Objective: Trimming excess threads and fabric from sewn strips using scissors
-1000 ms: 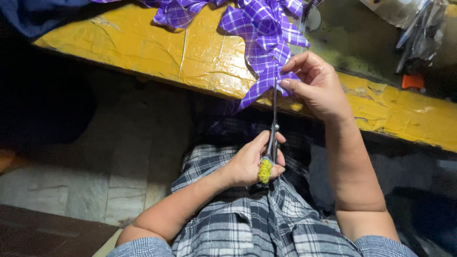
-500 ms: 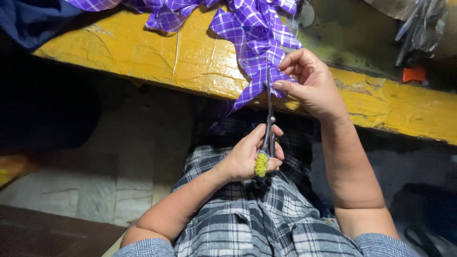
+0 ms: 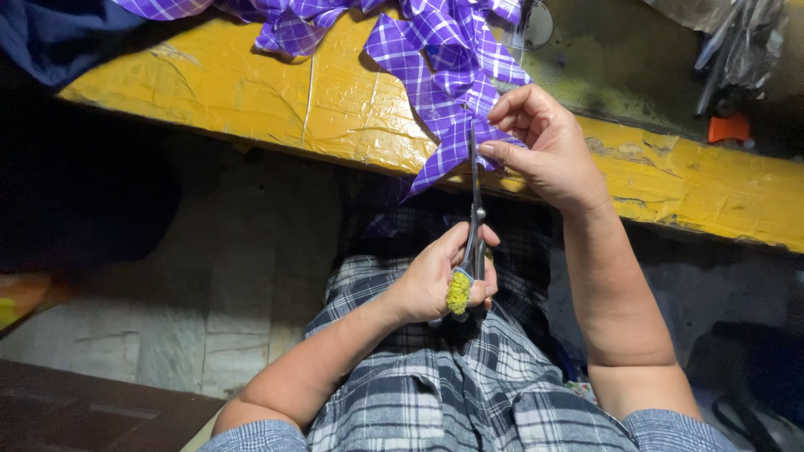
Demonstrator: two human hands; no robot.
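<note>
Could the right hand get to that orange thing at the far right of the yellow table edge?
Probably yes. The right hand pinches the purple checked cloth, and nothing stands between it and the orange thing. It would have to drop the cloth, though, while the left hand holds the scissors.

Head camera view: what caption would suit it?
Left hand works scissors into purple checked cloth pinched by the right hand over a yellow table edge.

Scissors (image 3: 475,209): blade tips run behind the purple checked cloth (image 3: 452,75) beside the right hand (image 3: 544,146); whether they are parted cannot be told. The left hand (image 3: 435,280) covers the handle loops. The cloth is cut off by the top edge. Dark items beyond the right hand are indistinct.
</note>
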